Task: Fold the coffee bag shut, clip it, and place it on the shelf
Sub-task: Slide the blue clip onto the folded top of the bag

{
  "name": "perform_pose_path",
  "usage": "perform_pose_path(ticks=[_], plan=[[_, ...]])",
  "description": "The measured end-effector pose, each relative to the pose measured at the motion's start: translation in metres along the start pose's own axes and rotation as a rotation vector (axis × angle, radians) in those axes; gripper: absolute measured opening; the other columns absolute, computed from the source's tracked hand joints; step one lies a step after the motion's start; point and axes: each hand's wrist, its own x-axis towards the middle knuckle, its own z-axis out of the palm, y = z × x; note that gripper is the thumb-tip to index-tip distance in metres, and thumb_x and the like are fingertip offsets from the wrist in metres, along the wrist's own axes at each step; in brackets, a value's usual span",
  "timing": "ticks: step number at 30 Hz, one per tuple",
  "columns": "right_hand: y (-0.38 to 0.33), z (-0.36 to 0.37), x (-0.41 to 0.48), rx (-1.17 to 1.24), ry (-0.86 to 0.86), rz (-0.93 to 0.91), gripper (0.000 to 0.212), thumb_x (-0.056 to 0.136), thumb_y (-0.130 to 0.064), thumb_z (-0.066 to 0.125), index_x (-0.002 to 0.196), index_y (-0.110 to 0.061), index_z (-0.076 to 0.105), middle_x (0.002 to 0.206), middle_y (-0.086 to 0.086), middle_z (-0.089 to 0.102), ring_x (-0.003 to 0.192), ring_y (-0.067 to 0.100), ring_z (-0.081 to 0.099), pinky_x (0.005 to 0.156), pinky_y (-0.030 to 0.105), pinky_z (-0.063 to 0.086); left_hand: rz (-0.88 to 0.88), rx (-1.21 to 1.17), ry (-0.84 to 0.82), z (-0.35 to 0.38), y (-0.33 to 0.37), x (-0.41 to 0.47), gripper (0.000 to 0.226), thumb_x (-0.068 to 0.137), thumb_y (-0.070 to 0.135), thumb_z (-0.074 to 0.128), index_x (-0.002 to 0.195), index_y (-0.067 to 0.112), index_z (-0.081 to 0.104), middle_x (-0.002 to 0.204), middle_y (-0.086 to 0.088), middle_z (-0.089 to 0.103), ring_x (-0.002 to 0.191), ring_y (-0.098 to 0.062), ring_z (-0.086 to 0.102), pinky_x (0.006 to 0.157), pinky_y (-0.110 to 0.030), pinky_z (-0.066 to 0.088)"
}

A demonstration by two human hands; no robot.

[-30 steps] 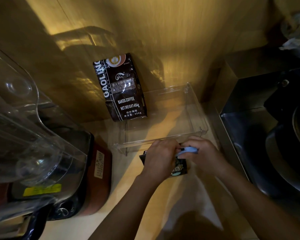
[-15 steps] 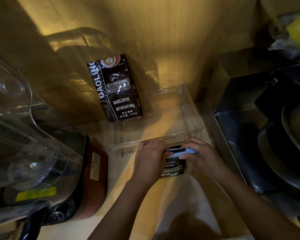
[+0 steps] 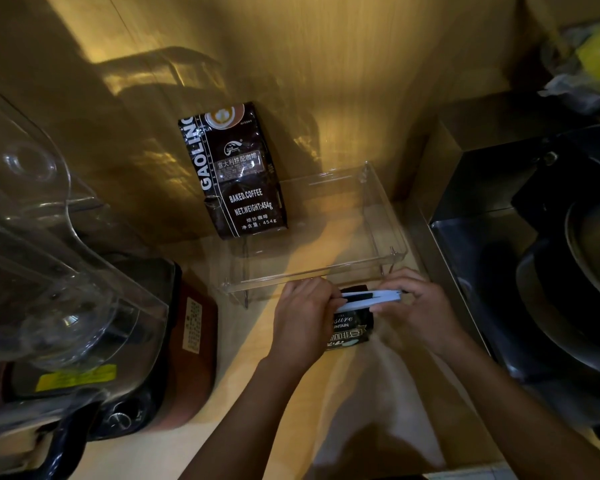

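A small dark coffee bag with pale lettering stands on the wooden counter just in front of a clear acrylic shelf. A long pale blue clip lies across its folded top. My left hand grips the bag's left side and the clip's left end. My right hand holds the clip's right end. Both hands hide the bag's edges.
A larger dark coffee bag leans against the wooden wall on the shelf's left end. A blender with a clear jug fills the left. A metal sink edge with dark pans lies right.
The clip now lies level across the bag's top, more of it showing between my hands. The bag's front label is more exposed. The view has shifted slightly.
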Motion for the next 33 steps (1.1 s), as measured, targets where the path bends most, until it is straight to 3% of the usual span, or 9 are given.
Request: perform_pose_path(ticks=[6, 9, 16, 24, 28, 33], plan=[[-0.004, 0.009, 0.003, 0.004, 0.005, -0.011, 0.027, 0.061, -0.003, 0.078, 0.079, -0.021, 0.068, 0.087, 0.000, 0.058, 0.094, 0.026, 0.054, 0.087, 0.047, 0.046, 0.020, -0.028, 0.002, 0.002, 0.002, 0.002, 0.009, 0.080, 0.004, 0.061, 0.076, 0.010, 0.058, 0.077, -0.007, 0.064, 0.071, -0.024, 0.056, 0.069, -0.032, 0.035], [-0.007, 0.015, 0.003, -0.019, -0.008, -0.030, 0.028, 0.062, -0.008, 0.078, 0.078, -0.028, 0.066, 0.086, -0.009, 0.057, 0.096, 0.026, 0.052, 0.091, 0.057, 0.041, 0.014, -0.040, 0.002, 0.004, 0.003, 0.002, 0.009, 0.078, 0.001, 0.061, 0.075, 0.009, 0.058, 0.076, -0.008, 0.064, 0.071, -0.025, 0.056, 0.068, -0.037, 0.040], [-0.010, 0.019, 0.007, -0.047, 0.011, -0.076, 0.031, 0.060, -0.008, 0.079, 0.073, -0.032, 0.065, 0.082, -0.013, 0.058, 0.090, 0.021, 0.054, 0.088, 0.061, 0.039, 0.008, -0.067, -0.012, 0.004, 0.004, 0.008, 0.012, 0.075, -0.002, 0.062, 0.069, 0.009, 0.057, 0.075, -0.009, 0.065, 0.073, -0.026, 0.057, 0.070, -0.038, 0.042], [-0.006, 0.018, 0.006, -0.072, 0.027, -0.103, 0.021, 0.058, -0.008, 0.080, 0.076, -0.015, 0.071, 0.078, -0.013, 0.059, 0.084, 0.009, 0.055, 0.085, 0.061, 0.040, 0.035, -0.030, -0.039, 0.004, 0.008, 0.009, 0.009, 0.076, 0.000, 0.061, 0.072, 0.009, 0.059, 0.077, -0.009, 0.066, 0.074, -0.027, 0.058, 0.070, -0.038, 0.041], [-0.008, 0.019, 0.004, -0.069, 0.019, -0.119, 0.023, 0.058, -0.010, 0.081, 0.078, -0.015, 0.071, 0.079, -0.016, 0.059, 0.083, 0.012, 0.056, 0.084, 0.062, 0.042, 0.030, -0.001, -0.018, -0.006, -0.003, 0.003, 0.004, 0.080, 0.010, 0.064, 0.079, 0.014, 0.064, 0.080, -0.004, 0.069, 0.077, -0.021, 0.058, 0.072, -0.028, 0.033], [-0.011, 0.024, 0.001, -0.079, -0.004, -0.083, 0.020, 0.061, -0.008, 0.078, 0.077, -0.014, 0.070, 0.080, -0.014, 0.057, 0.086, 0.015, 0.054, 0.088, 0.059, 0.041, -0.043, -0.048, -0.003, -0.007, -0.006, -0.007, 0.006, 0.079, 0.004, 0.063, 0.077, 0.010, 0.063, 0.079, -0.008, 0.069, 0.075, -0.025, 0.059, 0.073, -0.029, 0.034]])
